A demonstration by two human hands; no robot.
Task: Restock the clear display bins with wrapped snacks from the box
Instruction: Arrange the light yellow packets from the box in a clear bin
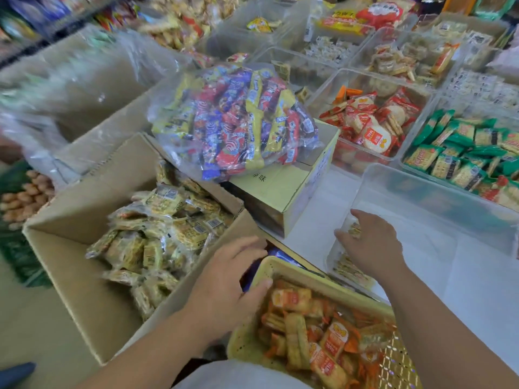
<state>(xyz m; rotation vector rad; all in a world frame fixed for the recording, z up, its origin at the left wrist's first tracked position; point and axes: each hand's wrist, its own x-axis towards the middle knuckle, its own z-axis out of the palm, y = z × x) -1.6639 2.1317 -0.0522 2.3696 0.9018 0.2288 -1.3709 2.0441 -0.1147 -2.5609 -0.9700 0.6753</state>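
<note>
Box [84, 209] holds snacks [157, 240]; right hand [370, 242] grips packets [354, 230] in clear bin [438, 203].

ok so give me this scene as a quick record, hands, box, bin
left hand: rests on yellow basket rim
right hand: inside clear bin, holding wrapped snacks
box: open, many packets inside
bin fill: few packets, near corner only
mixed snack bag: on small carton

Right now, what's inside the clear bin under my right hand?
Yellowish wrapped snacks lie in the clear bin, nearest you. The right hand grips one and hides whatever lies beneath it.
</note>
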